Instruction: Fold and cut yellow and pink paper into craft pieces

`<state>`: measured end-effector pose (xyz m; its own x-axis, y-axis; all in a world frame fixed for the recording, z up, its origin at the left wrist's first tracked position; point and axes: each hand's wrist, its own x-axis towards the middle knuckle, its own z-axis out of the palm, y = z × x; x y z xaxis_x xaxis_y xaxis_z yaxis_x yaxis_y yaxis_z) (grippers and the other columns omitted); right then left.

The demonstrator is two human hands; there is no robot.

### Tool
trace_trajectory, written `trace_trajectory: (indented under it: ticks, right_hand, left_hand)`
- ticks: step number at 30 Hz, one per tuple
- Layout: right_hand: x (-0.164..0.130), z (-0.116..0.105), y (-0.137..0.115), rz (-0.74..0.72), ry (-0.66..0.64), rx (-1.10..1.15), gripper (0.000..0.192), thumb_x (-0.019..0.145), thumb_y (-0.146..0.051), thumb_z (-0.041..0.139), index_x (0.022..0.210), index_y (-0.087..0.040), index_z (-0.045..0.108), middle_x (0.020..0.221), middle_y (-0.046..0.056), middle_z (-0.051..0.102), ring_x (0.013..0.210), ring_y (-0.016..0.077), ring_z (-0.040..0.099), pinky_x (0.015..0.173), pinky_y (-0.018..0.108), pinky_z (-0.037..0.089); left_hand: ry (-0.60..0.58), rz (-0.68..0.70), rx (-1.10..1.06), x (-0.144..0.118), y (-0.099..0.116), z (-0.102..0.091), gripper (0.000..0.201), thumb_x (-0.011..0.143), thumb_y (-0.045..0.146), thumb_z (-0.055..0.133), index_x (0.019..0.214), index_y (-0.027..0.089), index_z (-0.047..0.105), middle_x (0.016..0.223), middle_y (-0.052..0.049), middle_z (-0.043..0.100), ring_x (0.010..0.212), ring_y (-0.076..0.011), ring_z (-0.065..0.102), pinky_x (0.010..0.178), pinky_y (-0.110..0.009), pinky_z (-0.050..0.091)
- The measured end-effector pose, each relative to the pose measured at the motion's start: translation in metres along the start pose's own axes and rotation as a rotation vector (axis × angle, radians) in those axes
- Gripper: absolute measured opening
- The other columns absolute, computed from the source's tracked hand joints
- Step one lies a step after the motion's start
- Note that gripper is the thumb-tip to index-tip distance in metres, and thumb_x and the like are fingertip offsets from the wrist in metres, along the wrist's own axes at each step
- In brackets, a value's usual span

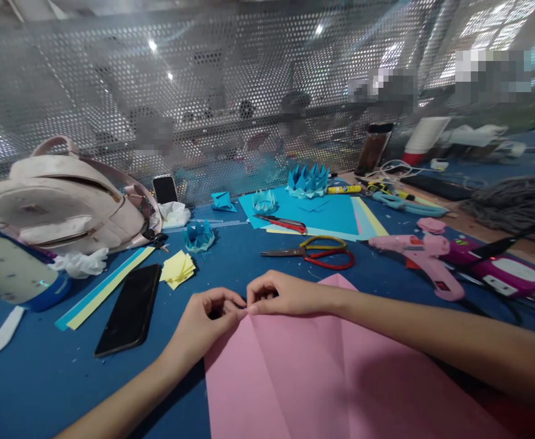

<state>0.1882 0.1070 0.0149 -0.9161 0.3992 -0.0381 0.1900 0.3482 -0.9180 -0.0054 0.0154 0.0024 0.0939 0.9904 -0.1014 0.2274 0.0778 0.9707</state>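
Head view: left hand (207,317) and right hand (280,294) both pinch the pink paper (322,372) at its top corner, fingertips meeting. Step: folding the corner. Scissors (315,251) lie just beyond the right hand; phone (130,310) left of the left hand.

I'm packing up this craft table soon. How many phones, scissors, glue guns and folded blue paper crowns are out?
Phones: 3, one flat, one by the bag, one propped up
Scissors: 2, red and red-yellow
Glue guns: 1
Crowns: 3
Total: 9
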Motion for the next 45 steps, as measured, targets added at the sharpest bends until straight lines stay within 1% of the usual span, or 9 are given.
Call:
trace_trajectory:
  ticks: [2,5,8,15,25,30,36,39,45]
  right_hand:
    - [0.0,-0.001,0.001,-0.003,0.017,0.014,0.024,0.086,-0.036,0.063,0.083,-0.013,0.066,0.074,0.0,0.06,0.067,0.0107,0.049,0.061,0.021,0.036]
    - [0.0,-0.004,0.002,0.009,0.037,0.042,0.026,0.086,-0.038,0.063,0.084,-0.012,0.066,0.077,0.001,0.062,0.069,0.0112,0.052,0.064,0.022,0.039]
    - [-0.001,-0.008,0.002,0.061,0.044,0.024,0.03,0.082,-0.043,0.066,0.083,-0.012,0.066,0.073,0.0,0.062,0.066,0.011,0.052,0.059,0.021,0.038]
    - [0.0,-0.009,0.004,0.094,0.069,0.047,0.037,0.074,-0.049,0.072,0.075,-0.013,0.063,0.067,-0.001,0.06,0.061,0.01,0.05,0.056,0.02,0.037]
    - [0.001,-0.008,0.007,0.077,0.071,0.066,0.038,0.076,-0.051,0.071,0.073,-0.014,0.062,0.066,-0.002,0.059,0.06,0.0094,0.049,0.056,0.021,0.036]
    - [0.001,-0.01,0.008,0.092,0.104,0.041,0.039,0.078,-0.053,0.068,0.08,-0.014,0.063,0.066,-0.003,0.057,0.058,0.0092,0.046,0.054,0.02,0.033]
    - [0.001,-0.012,0.012,0.077,0.227,-0.143,0.041,0.081,-0.055,0.063,0.071,-0.016,0.057,0.052,-0.008,0.037,0.052,0.0084,0.029,0.049,0.022,0.021]
    - [0.0,-0.01,0.012,0.082,0.274,-0.245,0.042,0.084,-0.055,0.059,0.07,-0.016,0.056,0.052,-0.007,0.039,0.053,0.0091,0.032,0.051,0.023,0.021]
    - [-0.001,-0.007,0.011,0.068,0.3,-0.351,0.04,0.087,-0.054,0.056,0.071,-0.018,0.057,0.053,-0.006,0.043,0.054,0.0102,0.037,0.055,0.024,0.023]
  left_hand:
    - [-0.051,0.003,0.005,0.001,0.001,-0.004,0.027,0.072,0.035,0.074,0.088,0.014,0.067,0.064,0.002,0.059,0.058,-0.0109,0.05,0.056,-0.021,0.035]
    - [-0.092,-0.009,0.092,0.003,0.003,-0.011,0.024,0.071,0.034,0.074,0.078,0.013,0.066,0.063,0.003,0.055,0.057,-0.0101,0.047,0.053,-0.02,0.032]
    - [-0.069,-0.046,0.15,0.004,0.004,-0.016,0.028,0.071,0.038,0.073,0.065,0.013,0.062,0.06,0.002,0.055,0.055,-0.0099,0.045,0.052,-0.021,0.03]
    - [-0.034,-0.036,0.124,0.006,0.003,-0.019,0.031,0.067,0.04,0.076,0.058,0.015,0.061,0.055,0.002,0.054,0.052,-0.0097,0.044,0.05,-0.021,0.029]
    - [-0.033,-0.067,0.11,0.006,0.003,-0.019,0.032,0.067,0.042,0.076,0.06,0.015,0.062,0.057,0.001,0.056,0.054,-0.0109,0.047,0.051,-0.021,0.032]
    - [-0.049,-0.098,0.097,0.008,0.006,-0.025,0.032,0.066,0.044,0.078,0.071,0.015,0.064,0.062,0.002,0.059,0.056,-0.0112,0.051,0.053,-0.02,0.036]
    - [0.018,-0.117,0.121,0.011,0.0,-0.035,0.042,0.062,0.05,0.079,0.06,0.017,0.054,0.05,0.006,0.049,0.045,-0.0083,0.043,0.044,-0.018,0.029]
    - [0.055,-0.091,0.141,0.011,-0.002,-0.034,0.047,0.061,0.052,0.078,0.054,0.018,0.047,0.048,0.007,0.044,0.043,-0.0075,0.039,0.043,-0.018,0.027]
    - [0.045,-0.105,0.121,0.01,-0.003,-0.033,0.048,0.059,0.054,0.08,0.054,0.018,0.047,0.048,0.005,0.048,0.043,-0.008,0.042,0.042,-0.018,0.026]
